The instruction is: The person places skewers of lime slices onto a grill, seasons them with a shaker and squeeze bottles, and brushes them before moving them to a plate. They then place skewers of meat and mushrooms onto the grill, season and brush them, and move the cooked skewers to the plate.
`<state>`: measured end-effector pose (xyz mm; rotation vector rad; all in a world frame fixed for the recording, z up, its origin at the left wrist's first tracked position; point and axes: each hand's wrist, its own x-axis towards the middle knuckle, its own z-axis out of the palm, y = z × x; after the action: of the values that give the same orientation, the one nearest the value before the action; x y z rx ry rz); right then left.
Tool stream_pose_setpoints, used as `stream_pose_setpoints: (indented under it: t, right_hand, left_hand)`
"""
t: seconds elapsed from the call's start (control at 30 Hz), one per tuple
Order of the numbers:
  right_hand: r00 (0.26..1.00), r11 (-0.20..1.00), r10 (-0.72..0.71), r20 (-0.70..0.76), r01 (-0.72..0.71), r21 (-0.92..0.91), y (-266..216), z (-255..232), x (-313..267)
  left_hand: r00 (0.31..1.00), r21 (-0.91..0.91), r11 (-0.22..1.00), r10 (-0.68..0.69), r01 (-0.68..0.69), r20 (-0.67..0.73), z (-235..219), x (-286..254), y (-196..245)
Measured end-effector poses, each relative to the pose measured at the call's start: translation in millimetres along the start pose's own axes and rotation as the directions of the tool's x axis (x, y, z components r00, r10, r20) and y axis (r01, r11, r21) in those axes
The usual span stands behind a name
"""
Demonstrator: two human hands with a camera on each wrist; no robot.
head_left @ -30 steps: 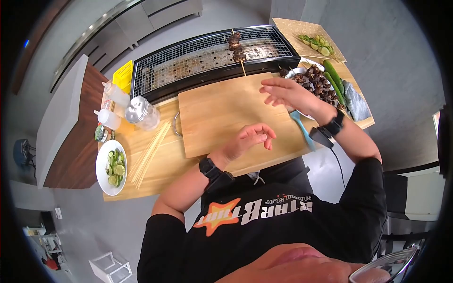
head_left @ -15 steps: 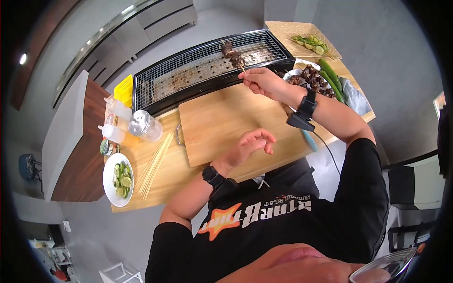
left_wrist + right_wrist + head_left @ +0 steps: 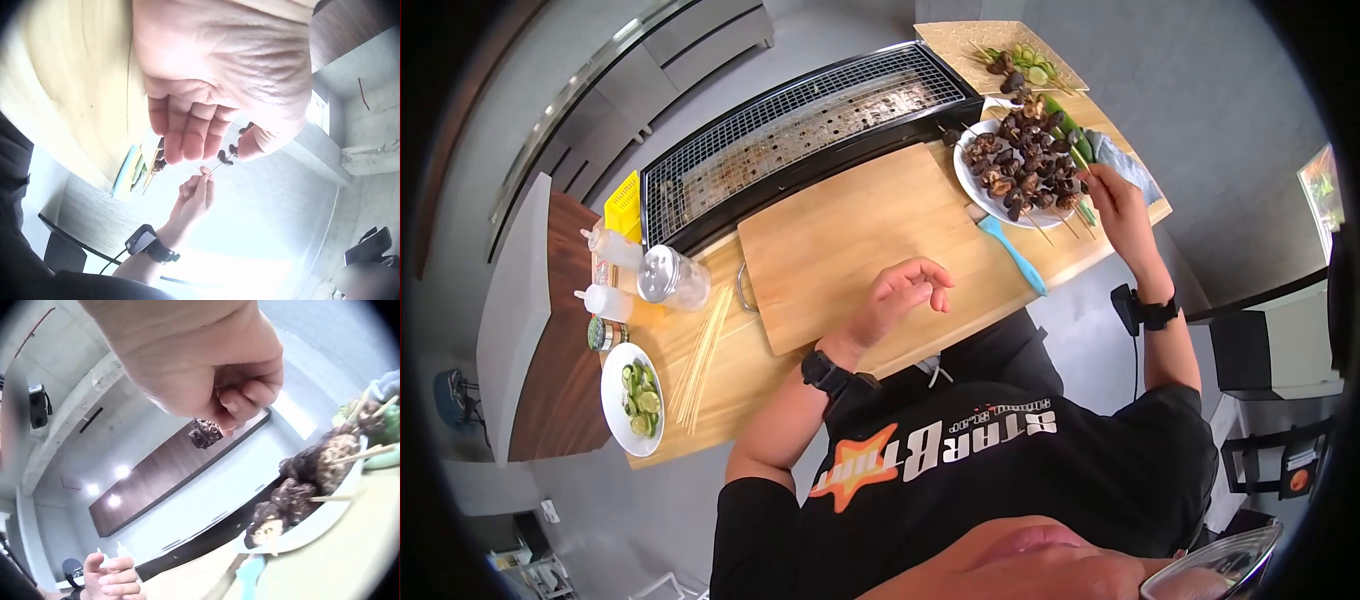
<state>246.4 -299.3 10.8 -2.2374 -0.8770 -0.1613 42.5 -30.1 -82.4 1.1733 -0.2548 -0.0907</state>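
My right hand [image 3: 1118, 212] pinches the stick end of a meat skewer [image 3: 1012, 84], to the right of the plate. In the head view its dark chunks overlap the view of the heaped white plate [image 3: 963, 181] and the tray behind. The left wrist view shows this skewer [image 3: 225, 157] tilted up from the fingertips; one dark chunk [image 3: 205, 433] shows below the right hand [image 3: 206, 369] in the right wrist view. My left hand [image 3: 897, 302] hangs over the near part of the wooden cutting board [image 3: 840, 235], fingers loosely curled, with nothing in it.
The long black grill [image 3: 800, 125] lies behind the board. A blue brush [image 3: 1015, 258] rests beside the plate, with cucumbers [image 3: 1076, 138] beyond. Bottles, a shaker jar [image 3: 672, 278], loose sticks [image 3: 705, 355] and a bowl of sliced cucumber [image 3: 613, 405] are at the left.
The skewer that lay on the grill is off it, carried right by my right hand to over the plate. My left hand keeps its loose curl near the board.
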Motion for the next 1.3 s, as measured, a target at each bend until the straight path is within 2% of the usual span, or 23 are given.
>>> stream_pose_setpoints:
  t: [0.13,0.23,0.33,0.43,0.5,0.57,0.67,0.87,1.0,1.1,1.2,1.3]
  right_hand:
    - [0.999,0.995,-0.013,-0.032,0.010,-0.097,28.0,2.7,-15.9]
    - [0.982,0.984,0.152,0.108,-0.141,-0.109,29.1,-1.3,-16.4]
    - [0.986,0.988,0.152,0.072,-0.149,-0.046,37.5,1.3,-12.8]
    - [0.988,0.989,0.128,0.085,-0.121,-0.089,41.3,-2.7,-7.8]
    - [0.995,0.987,0.089,0.036,-0.084,-0.136,47.4,-8.0,2.2]
    - [0.998,0.991,0.026,-0.049,-0.032,-0.132,54.5,-10.5,18.7]
    - [0.998,0.992,-0.032,-0.057,0.024,-0.124,84.0,-13.2,65.2]
    - [0.987,0.901,-0.160,0.003,0.148,-0.408,138.7,-1.9,172.0]
    - [0.997,0.809,-0.023,0.078,0.064,-0.584,155.8,14.1,226.6]
    - [0.990,0.751,0.133,0.051,-0.067,-0.656,167.1,27.0,253.3]
    - [0.990,0.811,0.136,0.039,-0.089,-0.578,178.7,33.3,265.7]
    - [0.967,0.824,0.222,0.123,-0.119,-0.553,187.6,33.0,277.5]
  left_hand:
    - [1.000,-0.004,1.000,0.002,-0.002,0.002,-0.3,0.2,-1.4]
    - [1.000,0.001,1.000,-0.003,0.003,-0.005,-0.4,-0.4,-1.2]
    - [1.000,-0.011,1.000,-0.007,0.006,-0.011,0.7,-0.8,-0.4]
    - [1.000,-0.018,1.000,-0.001,0.001,-0.008,1.4,-1.1,1.8]
    - [1.000,-0.021,1.000,-0.008,0.008,-0.011,1.8,-0.9,2.1]
    - [1.000,-0.019,1.000,-0.022,0.022,-0.017,1.2,-0.9,1.6]
    - [0.998,-0.024,0.998,-0.051,0.050,-0.032,0.3,-0.8,2.6]
    - [0.999,-0.083,0.996,-0.042,0.040,-0.021,-2.4,-0.8,4.8]
    - [0.996,-0.089,0.993,-0.080,0.076,-0.040,-2.1,-1.8,5.2]
    - [0.996,-0.102,0.991,-0.088,0.085,-0.032,-3.7,-2.4,7.3]
    - [0.996,-0.121,0.989,-0.083,0.081,-0.017,-5.7,-1.8,7.1]
    - [0.997,-0.130,0.988,-0.081,0.078,-0.017,-7.2,-1.4,5.5]
